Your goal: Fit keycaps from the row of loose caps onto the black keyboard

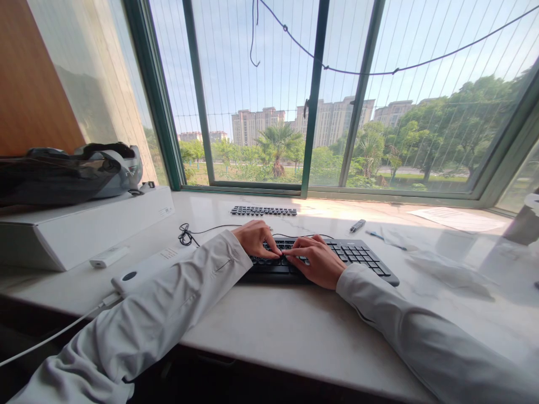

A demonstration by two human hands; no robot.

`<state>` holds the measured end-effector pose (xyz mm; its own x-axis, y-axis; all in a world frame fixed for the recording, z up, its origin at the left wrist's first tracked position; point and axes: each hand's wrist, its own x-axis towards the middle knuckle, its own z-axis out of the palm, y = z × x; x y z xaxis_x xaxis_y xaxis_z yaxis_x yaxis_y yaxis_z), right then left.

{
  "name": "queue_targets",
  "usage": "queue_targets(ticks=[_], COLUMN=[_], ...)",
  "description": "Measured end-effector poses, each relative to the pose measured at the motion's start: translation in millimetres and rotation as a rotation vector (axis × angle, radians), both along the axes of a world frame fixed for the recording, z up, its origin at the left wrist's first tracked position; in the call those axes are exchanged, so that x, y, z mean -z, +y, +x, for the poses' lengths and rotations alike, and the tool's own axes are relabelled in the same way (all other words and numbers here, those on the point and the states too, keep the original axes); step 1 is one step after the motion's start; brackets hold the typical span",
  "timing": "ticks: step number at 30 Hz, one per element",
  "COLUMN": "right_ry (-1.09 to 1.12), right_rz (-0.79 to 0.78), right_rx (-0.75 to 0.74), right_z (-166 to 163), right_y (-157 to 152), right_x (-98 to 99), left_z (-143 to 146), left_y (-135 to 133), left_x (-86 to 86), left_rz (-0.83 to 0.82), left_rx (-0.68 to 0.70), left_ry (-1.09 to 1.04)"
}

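A black keyboard [357,259] lies on the white marble sill [286,331] in front of me. My left hand [256,238] rests on its left half with the fingers curled down onto the keys. My right hand [318,261] lies beside it on the middle keys, fingers bent and pressing toward the same spot; the fingertips of both hands nearly touch. Neither hand holds anything I can name. Both arms wear pale long sleeves. The keyboard's cable [187,234] coils off to the left.
A strip of loose black keys [263,211] lies farther back near the window. A white box [84,227] with a dark bag [63,174] stands left. A white device [138,272], a small white stick [108,257], a pen [357,225] and papers [457,219] lie around.
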<state>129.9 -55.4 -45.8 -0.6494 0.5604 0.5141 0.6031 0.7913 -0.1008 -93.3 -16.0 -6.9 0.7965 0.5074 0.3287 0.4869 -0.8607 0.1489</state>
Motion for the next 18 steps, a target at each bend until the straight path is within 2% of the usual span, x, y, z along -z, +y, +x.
queue_targets(ticks=[18], right_ry=[-0.041], right_rz=[0.027], right_rx=[-0.061], right_z=[-1], right_y=[-3], right_x=[-3.8], left_z=[6], left_y=[-16], left_x=[-10.2], left_rz=[0.185], left_rx=[-0.049], left_ry=[0.104])
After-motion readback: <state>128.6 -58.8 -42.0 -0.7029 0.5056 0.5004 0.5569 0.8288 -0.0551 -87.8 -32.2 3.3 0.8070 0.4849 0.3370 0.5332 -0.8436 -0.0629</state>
